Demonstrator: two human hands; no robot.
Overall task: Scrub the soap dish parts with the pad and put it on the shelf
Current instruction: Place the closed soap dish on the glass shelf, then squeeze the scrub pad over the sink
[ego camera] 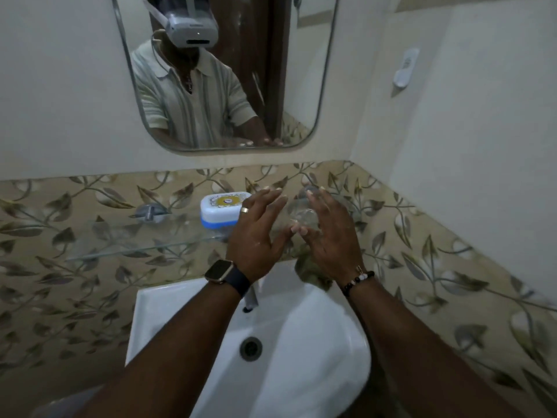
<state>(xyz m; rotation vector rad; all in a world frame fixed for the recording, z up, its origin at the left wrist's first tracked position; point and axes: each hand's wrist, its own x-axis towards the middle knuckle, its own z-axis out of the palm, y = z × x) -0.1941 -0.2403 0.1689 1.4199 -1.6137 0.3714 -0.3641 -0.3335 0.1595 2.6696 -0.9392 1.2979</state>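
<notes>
The soap dish (225, 211), closed, with a white lid over a blue base, stands on the glass shelf (126, 245) against the leaf-patterned tiles. My left hand (259, 233) hovers just right of the dish with its fingers spread and straight. My right hand (330, 233) is raised beside it, fingers also straight. Between the two hands a blurred clear glass object (301, 211) shows at shelf height; whether either hand touches it is unclear. A green pad (313, 271) lies below my right hand at the sink's back rim.
The white sink (180, 315), with its drain (250, 349) and a tap (250, 297), lies under my forearms. A mirror (229, 70) hangs above the shelf. A white hook (405, 67) is on the right wall.
</notes>
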